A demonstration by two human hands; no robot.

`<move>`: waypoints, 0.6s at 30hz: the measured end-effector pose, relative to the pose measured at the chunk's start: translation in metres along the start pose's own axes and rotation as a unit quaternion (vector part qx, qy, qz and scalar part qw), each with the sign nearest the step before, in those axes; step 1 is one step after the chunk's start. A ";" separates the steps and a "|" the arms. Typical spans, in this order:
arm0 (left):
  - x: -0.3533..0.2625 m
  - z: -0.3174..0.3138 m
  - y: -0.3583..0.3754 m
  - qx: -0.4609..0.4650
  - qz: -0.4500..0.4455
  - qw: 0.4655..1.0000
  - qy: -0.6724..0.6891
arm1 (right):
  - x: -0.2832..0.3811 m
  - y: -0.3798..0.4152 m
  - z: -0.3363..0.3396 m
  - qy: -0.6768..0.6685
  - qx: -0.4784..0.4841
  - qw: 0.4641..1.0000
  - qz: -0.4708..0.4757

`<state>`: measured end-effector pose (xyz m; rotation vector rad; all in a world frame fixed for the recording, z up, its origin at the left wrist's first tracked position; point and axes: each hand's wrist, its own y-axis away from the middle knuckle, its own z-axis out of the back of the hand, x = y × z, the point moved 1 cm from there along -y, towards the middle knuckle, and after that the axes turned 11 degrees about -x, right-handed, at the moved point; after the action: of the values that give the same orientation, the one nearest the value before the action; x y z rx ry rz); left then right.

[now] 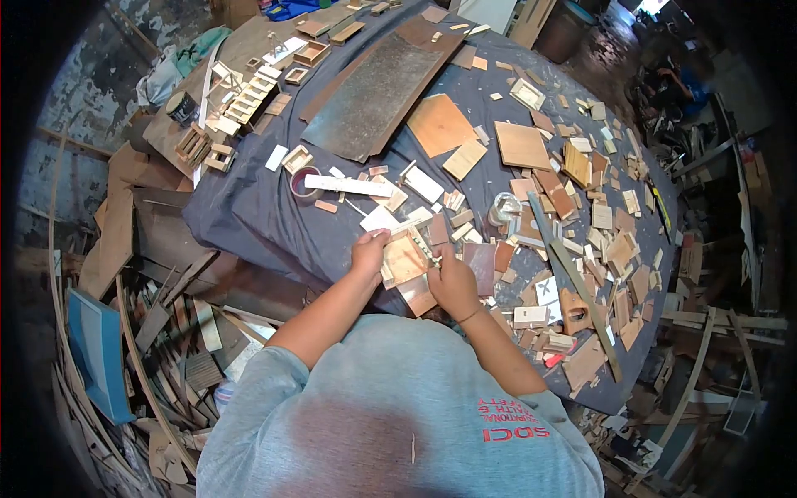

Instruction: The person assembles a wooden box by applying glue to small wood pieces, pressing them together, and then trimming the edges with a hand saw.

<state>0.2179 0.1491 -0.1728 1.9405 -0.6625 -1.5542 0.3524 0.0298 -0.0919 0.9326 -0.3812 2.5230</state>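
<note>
A small, shallow wooden box is tilted in front of my chest at the table's near edge. My left hand is closed on its left side, thumb at the top corner. At the opposite side, my right hand has its fingers closed against the edge; whether they also pinch something small is hidden. Along the box's inner right side runs a row of small pale pieces. Below the box lies a flat wooden piece, and a brown sheet rests to the right of my right hand.
Dark cloth covers the table. Wood offcuts, a tape roll, a clear jar, a handsaw and a long strip lie around. A large metal sheet is farther back. Scrap wood and a blue panel stand left.
</note>
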 end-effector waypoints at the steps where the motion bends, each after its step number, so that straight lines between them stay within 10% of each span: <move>1: 0.001 -0.001 0.002 0.003 0.003 1.000 0.000 | 0.000 -0.001 -0.001 0.051 0.001 0.999 0.011; 18: -0.005 -0.001 0.018 0.008 -0.021 0.999 -0.023 | 0.025 -0.010 -0.004 0.122 0.021 0.983 0.133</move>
<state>0.2176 0.1401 -0.1568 1.9480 -0.6584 -1.6274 0.3375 0.0469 -0.0769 0.6086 -0.4004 2.8578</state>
